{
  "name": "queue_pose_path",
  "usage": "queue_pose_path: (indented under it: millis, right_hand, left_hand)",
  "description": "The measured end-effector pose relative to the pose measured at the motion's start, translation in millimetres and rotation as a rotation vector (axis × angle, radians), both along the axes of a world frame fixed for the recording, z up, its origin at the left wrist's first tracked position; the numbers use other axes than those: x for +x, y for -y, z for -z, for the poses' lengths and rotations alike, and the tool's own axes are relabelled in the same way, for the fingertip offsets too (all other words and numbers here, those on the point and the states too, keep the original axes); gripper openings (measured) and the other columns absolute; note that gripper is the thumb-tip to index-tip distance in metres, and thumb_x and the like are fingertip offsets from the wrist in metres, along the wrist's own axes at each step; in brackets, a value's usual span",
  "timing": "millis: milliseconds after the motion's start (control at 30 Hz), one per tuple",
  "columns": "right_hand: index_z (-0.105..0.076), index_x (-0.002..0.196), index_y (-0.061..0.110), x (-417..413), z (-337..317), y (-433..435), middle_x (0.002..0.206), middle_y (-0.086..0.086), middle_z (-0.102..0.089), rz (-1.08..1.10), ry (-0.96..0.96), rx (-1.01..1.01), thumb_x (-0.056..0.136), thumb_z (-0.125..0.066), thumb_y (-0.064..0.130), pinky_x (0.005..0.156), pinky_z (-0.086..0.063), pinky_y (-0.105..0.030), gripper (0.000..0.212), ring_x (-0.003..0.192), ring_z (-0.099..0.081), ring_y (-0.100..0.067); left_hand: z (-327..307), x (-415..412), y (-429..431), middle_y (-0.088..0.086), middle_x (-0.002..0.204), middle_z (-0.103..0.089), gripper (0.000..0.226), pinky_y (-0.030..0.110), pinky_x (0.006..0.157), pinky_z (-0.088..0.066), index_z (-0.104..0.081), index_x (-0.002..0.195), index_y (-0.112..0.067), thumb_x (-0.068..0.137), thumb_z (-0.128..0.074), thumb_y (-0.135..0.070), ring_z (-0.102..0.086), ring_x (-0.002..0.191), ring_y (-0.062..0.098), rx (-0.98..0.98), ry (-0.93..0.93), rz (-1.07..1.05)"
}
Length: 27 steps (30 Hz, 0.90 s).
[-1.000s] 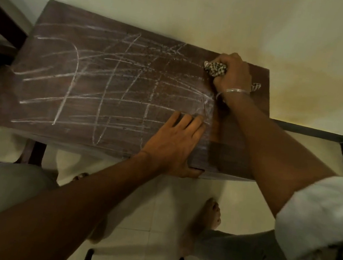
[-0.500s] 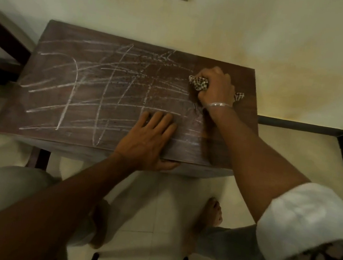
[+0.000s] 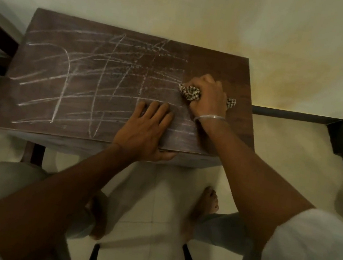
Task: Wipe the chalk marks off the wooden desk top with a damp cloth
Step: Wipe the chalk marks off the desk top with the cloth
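1. Head view: the right hand (image 3: 209, 95) gripped the bunched checked cloth (image 3: 189, 92) against the wooden table (image 3: 218, 64), right side.
2. The left hand (image 3: 144, 129) lay flat, fingers open, steadying.
3. Wiping looked early; next, sweep left across the chalk marks (image 3: 90, 80).

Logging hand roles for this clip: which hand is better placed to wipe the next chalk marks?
Right. The right hand already holds the cloth beside the chalk marks; the left hand lies flat, empty, on the desk top.

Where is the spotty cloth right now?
In the head view, the cloth is bunched under the right hand on the right part of the desk top, just past the left hand.
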State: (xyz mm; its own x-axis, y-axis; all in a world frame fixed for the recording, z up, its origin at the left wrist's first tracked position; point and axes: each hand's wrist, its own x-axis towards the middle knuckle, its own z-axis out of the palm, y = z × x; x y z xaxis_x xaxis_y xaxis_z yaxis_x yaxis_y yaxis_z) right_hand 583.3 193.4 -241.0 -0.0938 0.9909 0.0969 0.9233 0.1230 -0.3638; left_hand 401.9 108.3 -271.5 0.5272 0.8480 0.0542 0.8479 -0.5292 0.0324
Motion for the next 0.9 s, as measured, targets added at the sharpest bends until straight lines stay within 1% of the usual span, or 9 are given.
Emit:
queue_pose_path:
  millis: [133, 200, 333, 433, 567, 633, 733, 800, 900]
  right_hand:
    - [-0.066, 0.103, 0.035, 3, 12, 47, 0.108, 0.009, -0.055, -0.067, 0.027, 0.027, 0.068, -0.066, 0.011, 0.076, -0.042, -0.038, 0.043, 0.101, -0.049, -0.024]
    - [-0.066, 0.103, 0.034, 5, 11, 47, 0.108, 0.010, -0.055, -0.077, 0.030, 0.019, 0.066, -0.065, 0.010, 0.076, -0.043, -0.039, 0.044, 0.100, -0.049, -0.023]
    - [-0.067, 0.100, 0.036, -1, 2, 16, 0.107, 0.009, -0.057, -0.024, -0.013, 0.000, 0.069, -0.062, 0.008, 0.078, -0.046, -0.042, 0.042, 0.100, -0.051, -0.026]
    - [-0.065, 0.099, 0.036, -2, 3, 25, 0.107, 0.009, -0.057, -0.002, -0.040, -0.001, 0.067, -0.064, 0.007, 0.079, -0.046, -0.043, 0.043, 0.099, -0.050, -0.026]
    - [-0.064, 0.101, 0.035, 6, 12, 68, 0.105, 0.010, -0.055, -0.105, 0.018, 0.012, 0.061, -0.066, 0.009, 0.074, -0.044, -0.039, 0.048, 0.098, -0.049, -0.023]
    - [-0.066, 0.102, 0.035, 8, 12, 67, 0.105, 0.011, -0.056, -0.112, 0.032, 0.001, 0.061, -0.067, 0.011, 0.075, -0.045, -0.040, 0.047, 0.098, -0.049, -0.023]
    - [-0.067, 0.100, 0.033, 2, 6, 42, 0.107, 0.009, -0.058, -0.056, 0.025, 0.011, 0.065, -0.062, 0.009, 0.076, -0.047, -0.042, 0.042, 0.097, -0.051, -0.026]
    - [-0.067, 0.098, 0.034, -4, 2, 35, 0.107, 0.011, -0.058, 0.006, -0.011, 0.006, 0.069, -0.060, 0.007, 0.078, -0.046, -0.041, 0.040, 0.098, -0.051, -0.026]
    - [-0.065, 0.097, 0.034, -7, 5, 51, 0.108, 0.009, -0.057, 0.026, -0.043, -0.001, 0.069, -0.064, 0.006, 0.078, -0.045, -0.041, 0.040, 0.100, -0.050, -0.026]
  left_hand:
    - [1, -2, 1, 0.018, 0.137, -0.051, 0.098, 0.054, 0.107, -0.035, -0.051, 0.135, -0.003, 0.080, -0.046, -0.084, -0.047, 0.121, 0.038, 0.045, 0.098, 0.017]
    - [-1, -2, 2, 0.016, 0.135, -0.053, 0.091, 0.051, 0.105, -0.036, -0.054, 0.133, -0.004, 0.085, -0.042, -0.081, -0.049, 0.118, 0.036, 0.061, 0.160, 0.012]
    - [-4, -1, 4, 0.016, 0.134, -0.053, 0.070, 0.051, 0.105, -0.035, -0.056, 0.128, -0.006, 0.097, -0.035, -0.065, -0.049, 0.118, 0.036, 0.054, 0.118, -0.030]
    - [-5, 0, 4, 0.017, 0.134, -0.053, 0.062, 0.051, 0.105, -0.036, -0.055, 0.128, -0.004, 0.099, -0.036, -0.054, -0.049, 0.120, 0.036, 0.032, 0.104, -0.047]
    - [-5, 0, 4, 0.021, 0.131, -0.055, 0.056, 0.052, 0.103, -0.039, -0.055, 0.128, 0.001, 0.096, -0.041, -0.043, -0.051, 0.117, 0.038, 0.036, 0.113, -0.062]
    - [-6, 1, 4, 0.021, 0.131, -0.055, 0.056, 0.052, 0.103, -0.040, -0.056, 0.128, 0.002, 0.094, -0.041, -0.041, -0.052, 0.117, 0.037, 0.028, 0.114, -0.069]
    - [-8, 1, 3, 0.021, 0.132, -0.055, 0.058, 0.052, 0.104, -0.039, -0.055, 0.129, 0.002, 0.093, -0.040, -0.041, -0.051, 0.118, 0.036, 0.021, 0.100, -0.074]
    - [-9, 1, 4, 0.021, 0.132, -0.055, 0.058, 0.052, 0.105, -0.039, -0.055, 0.130, 0.002, 0.094, -0.041, -0.041, -0.050, 0.118, 0.035, 0.011, 0.089, -0.076]
    - [-9, 0, 5, 0.021, 0.132, -0.054, 0.058, 0.052, 0.106, -0.038, -0.055, 0.130, 0.002, 0.094, -0.041, -0.041, -0.050, 0.119, 0.036, 0.000, 0.072, -0.075]
